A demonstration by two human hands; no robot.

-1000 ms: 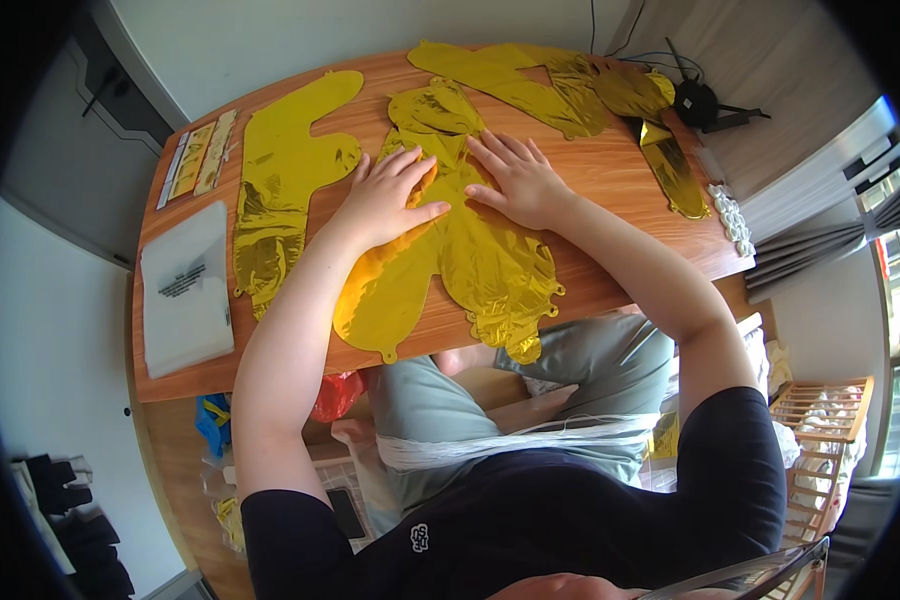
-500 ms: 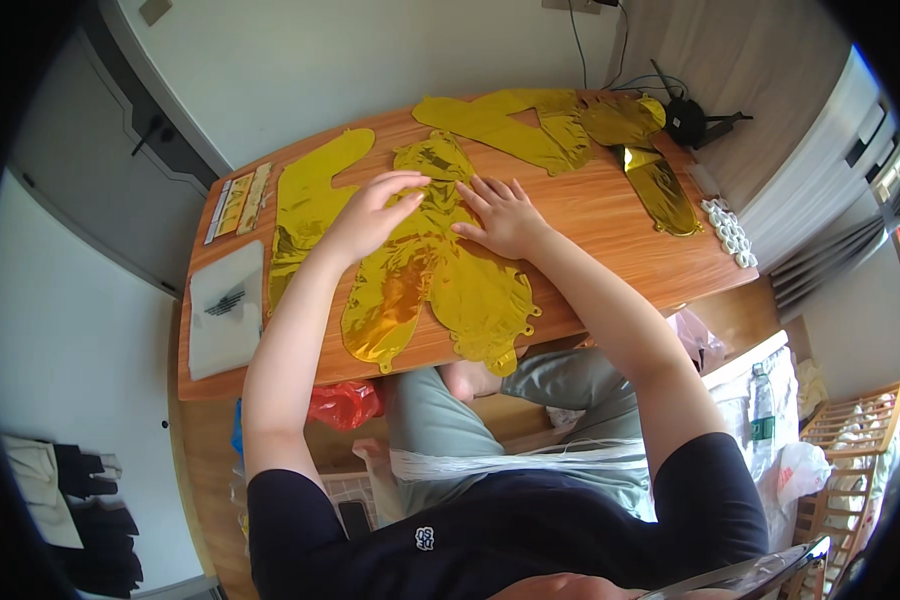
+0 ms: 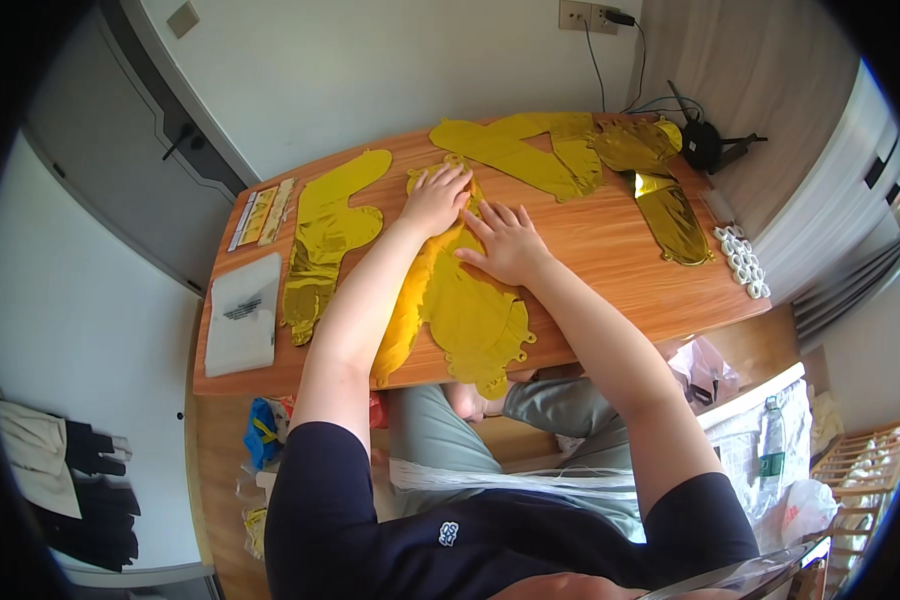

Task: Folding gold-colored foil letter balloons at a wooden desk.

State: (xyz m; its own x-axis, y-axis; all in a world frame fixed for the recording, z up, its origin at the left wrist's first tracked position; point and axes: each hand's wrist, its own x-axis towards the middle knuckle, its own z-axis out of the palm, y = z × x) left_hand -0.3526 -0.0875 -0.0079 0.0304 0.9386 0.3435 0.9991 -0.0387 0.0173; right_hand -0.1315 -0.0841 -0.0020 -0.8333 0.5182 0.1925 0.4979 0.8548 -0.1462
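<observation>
A deflated gold foil balloon (image 3: 475, 310) lies on the wooden table in front of me, its near end close to the front edge. Its left side is folded over in a crumpled ridge running toward me. My left hand (image 3: 438, 200) rests on the far part of the foil, palm down with fingers extended. Just to its right, my right hand (image 3: 510, 243) lies flat with fingers spread, partly on the foil and partly over bare wood. Neither hand grips anything. My left forearm hides part of the balloon's left side.
Flat gold balloons lie at the left (image 3: 330, 225), at the back (image 3: 530, 145) and at the right (image 3: 670, 210). A clear plastic bag (image 3: 240, 325) sits at the left edge, below printed cards (image 3: 260, 215). White rings (image 3: 742, 262) and a black router (image 3: 705, 145) are at the right.
My left hand has come down and right onto the foil, and the balloon's left part has folded over toward the right. My right hand stays spread nearby. The whole view has shifted slightly.
</observation>
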